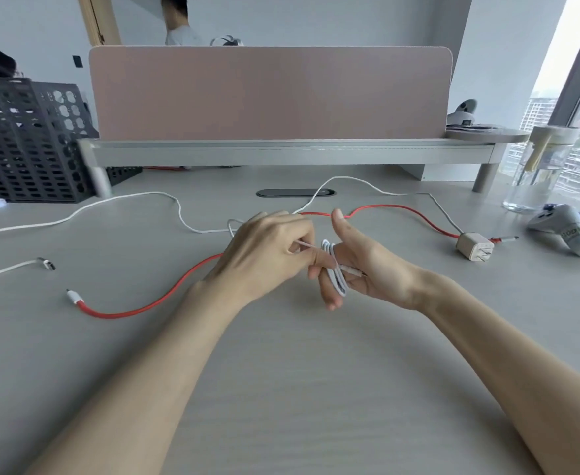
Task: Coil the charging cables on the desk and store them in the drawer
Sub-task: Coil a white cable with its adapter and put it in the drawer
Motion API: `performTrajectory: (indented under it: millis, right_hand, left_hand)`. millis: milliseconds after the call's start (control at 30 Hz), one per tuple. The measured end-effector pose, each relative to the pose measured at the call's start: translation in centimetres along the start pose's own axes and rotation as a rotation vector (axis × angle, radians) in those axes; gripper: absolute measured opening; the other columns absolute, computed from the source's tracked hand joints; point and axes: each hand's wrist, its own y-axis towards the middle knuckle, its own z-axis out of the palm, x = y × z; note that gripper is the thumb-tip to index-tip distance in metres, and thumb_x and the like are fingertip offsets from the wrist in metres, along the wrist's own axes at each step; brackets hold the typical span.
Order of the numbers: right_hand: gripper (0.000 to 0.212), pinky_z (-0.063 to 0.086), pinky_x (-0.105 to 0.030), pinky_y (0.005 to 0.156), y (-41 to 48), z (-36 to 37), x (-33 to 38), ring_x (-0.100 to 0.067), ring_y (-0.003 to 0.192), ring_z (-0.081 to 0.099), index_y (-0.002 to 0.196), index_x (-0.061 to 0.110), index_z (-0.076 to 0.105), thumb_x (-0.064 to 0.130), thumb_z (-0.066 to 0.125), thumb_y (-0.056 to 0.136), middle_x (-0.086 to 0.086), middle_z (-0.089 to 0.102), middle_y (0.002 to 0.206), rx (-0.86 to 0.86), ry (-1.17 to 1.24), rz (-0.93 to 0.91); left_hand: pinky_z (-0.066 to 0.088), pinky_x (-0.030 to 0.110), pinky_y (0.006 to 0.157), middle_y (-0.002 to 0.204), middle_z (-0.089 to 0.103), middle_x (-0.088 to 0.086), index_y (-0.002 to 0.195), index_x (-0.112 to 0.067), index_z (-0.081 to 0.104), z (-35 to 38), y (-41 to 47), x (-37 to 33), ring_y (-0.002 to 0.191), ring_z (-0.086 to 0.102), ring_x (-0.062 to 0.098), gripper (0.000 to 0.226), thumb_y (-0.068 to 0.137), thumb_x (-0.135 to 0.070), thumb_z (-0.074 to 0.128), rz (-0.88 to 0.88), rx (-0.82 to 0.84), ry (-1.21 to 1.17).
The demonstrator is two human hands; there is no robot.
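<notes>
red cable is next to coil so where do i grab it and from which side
Grip the red cable just behind its white plug at the front left, pinching from above. That end lies loose and flat on the desk, while the middle runs behind the left hand, which pinches the white cable, and the right hand, and the far end stops beside the charger block.

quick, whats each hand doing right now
Left hand: closed, pinching a strand of the white cable.
Right hand: open, thumb up, with the white cable looped around its straight fingers.
</notes>
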Motion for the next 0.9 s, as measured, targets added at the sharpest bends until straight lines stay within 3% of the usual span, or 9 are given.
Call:
performTrajectory:
  millis: [133,267,367,433,533,600,733,833,900]
  right_hand:
    - [0.062,0.041,-0.028,0.061,-0.6,-0.1,0.4,-0.026,0.053,0.047,0.079,0.008,0.048,0.054,0.013,0.102,-0.008,0.042,0.046,0.011,0.049,-0.026]
    - [0.052,0.035,-0.027,0.056,-0.7,0.8,1.0,-0.021,0.044,0.038,0.061,0.017,0.048,0.038,0.029,0.104,-0.002,0.028,0.04,0.075,0.099,-0.09]
    - [0.061,0.035,-0.021,0.053,-0.5,1.2,1.3,-0.019,0.042,0.035,0.042,0.018,0.039,0.031,0.034,0.102,0.002,0.024,0.037,0.086,0.262,-0.178]
    - [0.052,0.037,-0.02,0.05,-0.4,1.0,1.5,-0.018,0.043,0.037,0.049,0.015,0.04,0.033,0.038,0.098,0.003,0.027,0.038,0.029,0.507,-0.227]
    - [0.035,0.049,-0.024,0.059,-0.4,0.3,1.6,-0.021,0.053,0.057,0.075,0.01,0.057,0.028,0.041,0.099,-0.002,0.051,0.051,-0.207,0.92,-0.282]
    - [0.032,0.055,-0.03,0.077,-0.2,-0.3,1.2,-0.025,0.069,0.069,0.087,0.004,0.062,0.026,0.042,0.1,-0.009,0.067,0.065,-0.381,0.972,-0.296]
    - [0.031,0.052,-0.031,0.084,0.3,-1.6,0.2,-0.027,0.079,0.07,0.094,0.004,0.058,0.023,0.035,0.104,-0.013,0.071,0.07,-0.513,0.747,-0.248]
    - [0.045,0.051,-0.029,0.077,0.9,-1.9,-0.3,-0.023,0.07,0.069,0.09,0.005,0.059,0.033,0.028,0.107,-0.011,0.07,0.066,-0.48,0.533,-0.153]
    - [0.052,0.047,-0.03,0.075,1.4,-1.6,-0.6,-0.018,0.061,0.067,0.087,0.006,0.061,0.04,0.027,0.106,-0.007,0.068,0.062,-0.482,0.386,-0.114]
  left_hand:
    - [0.041,0.035,0.07,0.065,0.058,-0.005,0.074,-0.024,0.056,0.5,0.0,0.5,0.068,0.051,0.014,0.035,0.079,-0.059,0.06,-0.24,0.044,-0.242]
    - [0.047,0.038,0.071,0.081,0.063,0.014,0.081,-0.024,0.058,0.8,-0.2,1.4,0.067,0.053,0.022,0.017,0.085,-0.041,0.054,-0.395,0.042,-0.476]
    - [0.049,0.045,0.08,0.086,0.066,0.013,0.081,-0.033,0.059,2.1,-0.5,0.2,0.083,0.061,0.03,0.022,0.083,-0.044,0.04,-0.433,0.098,-0.479]
    - [0.051,0.046,0.084,0.082,0.066,0.005,0.083,-0.04,0.056,3.0,-0.6,-0.8,0.089,0.064,0.029,0.027,0.082,-0.053,0.032,-0.458,0.133,-0.493]
    - [0.048,0.045,0.079,0.078,0.06,-0.003,0.102,-0.027,0.049,4.3,-0.7,-2.3,0.087,0.061,0.034,0.021,0.099,-0.04,0.033,-0.349,0.251,-0.312]
    - [0.047,0.044,0.077,0.088,0.064,0.004,0.105,-0.025,0.044,4.7,-0.9,-3.1,0.09,0.06,0.037,0.017,0.101,-0.036,0.032,-0.255,0.331,-0.161]
    - [0.048,0.043,0.064,0.079,0.061,0.009,0.087,-0.02,0.04,3.2,-0.9,-3.4,0.077,0.055,0.04,0.023,0.099,-0.04,0.041,-0.031,0.335,0.01]
    - [0.038,0.035,0.058,0.08,0.064,0.007,0.086,-0.014,0.054,1.5,-0.4,-2.5,0.078,0.058,0.036,0.024,0.097,-0.036,0.05,0.107,0.214,0.121]
    - [0.031,0.031,0.058,0.069,0.062,0.005,0.079,-0.014,0.059,1.2,-0.2,-2.0,0.067,0.058,0.031,0.026,0.092,-0.035,0.055,0.24,0.169,0.22]
